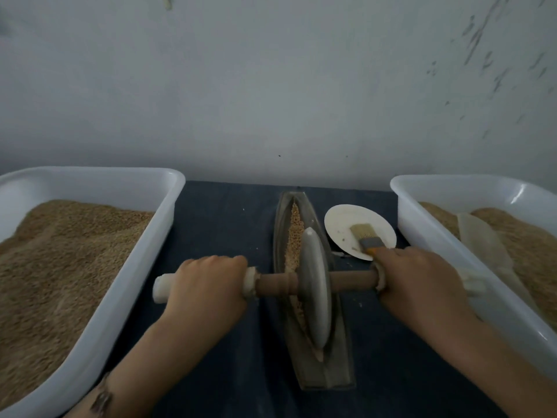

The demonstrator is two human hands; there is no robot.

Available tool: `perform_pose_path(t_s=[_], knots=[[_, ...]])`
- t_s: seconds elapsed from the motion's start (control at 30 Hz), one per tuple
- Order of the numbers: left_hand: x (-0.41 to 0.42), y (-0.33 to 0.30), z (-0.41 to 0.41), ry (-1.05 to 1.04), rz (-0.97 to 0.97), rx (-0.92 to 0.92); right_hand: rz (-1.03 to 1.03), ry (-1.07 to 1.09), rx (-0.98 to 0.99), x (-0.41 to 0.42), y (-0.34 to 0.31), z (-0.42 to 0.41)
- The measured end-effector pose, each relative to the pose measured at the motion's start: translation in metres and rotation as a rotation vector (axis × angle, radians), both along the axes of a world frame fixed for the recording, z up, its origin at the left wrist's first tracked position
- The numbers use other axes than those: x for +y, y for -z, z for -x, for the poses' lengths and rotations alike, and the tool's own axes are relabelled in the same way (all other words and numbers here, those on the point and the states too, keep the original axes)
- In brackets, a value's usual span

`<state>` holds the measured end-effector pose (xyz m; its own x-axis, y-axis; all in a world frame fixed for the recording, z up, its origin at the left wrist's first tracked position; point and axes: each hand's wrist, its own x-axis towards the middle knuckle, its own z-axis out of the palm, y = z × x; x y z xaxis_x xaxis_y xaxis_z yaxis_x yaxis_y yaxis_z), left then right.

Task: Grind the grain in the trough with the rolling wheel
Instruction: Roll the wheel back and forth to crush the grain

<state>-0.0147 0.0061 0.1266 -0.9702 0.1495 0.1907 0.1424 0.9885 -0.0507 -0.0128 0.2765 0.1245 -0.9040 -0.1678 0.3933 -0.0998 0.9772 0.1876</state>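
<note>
Grain fills a white tub [99,267] at left. The axle [352,280] is clasped by both hands, left [208,285] and right [419,285]; the wheel [313,285] stands in the trough [340,357] on scattered grain [294,233], mid-desk [223,224].

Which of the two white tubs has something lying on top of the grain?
The right tub: a pale scoop-like piece lies on its grain. The left tub holds grain only.
</note>
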Motion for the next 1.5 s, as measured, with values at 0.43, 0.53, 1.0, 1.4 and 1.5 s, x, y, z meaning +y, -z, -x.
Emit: perform_pose_path(t_s=[0.43,0.53,1.0,1.4,1.5], knots=[[0.008,-0.001,0.149,-0.039,-0.112,0.094,0.078,0.032,0.121,-0.007,-0.001,0.156],[0.005,-0.001,0.158,-0.02,-0.099,0.129,0.053,0.031,0.165,-0.007,-0.002,0.163],[0.009,0.012,0.073,-0.008,0.046,0.046,-0.025,0.044,-0.052,-0.003,0.013,0.071],[0.008,0.006,0.076,-0.037,-0.011,-0.035,0.065,0.042,-0.13,0.001,0.013,0.082],[0.013,-0.001,0.103,-0.049,-0.046,-0.004,0.14,0.091,-0.145,-0.001,0.008,0.113]])
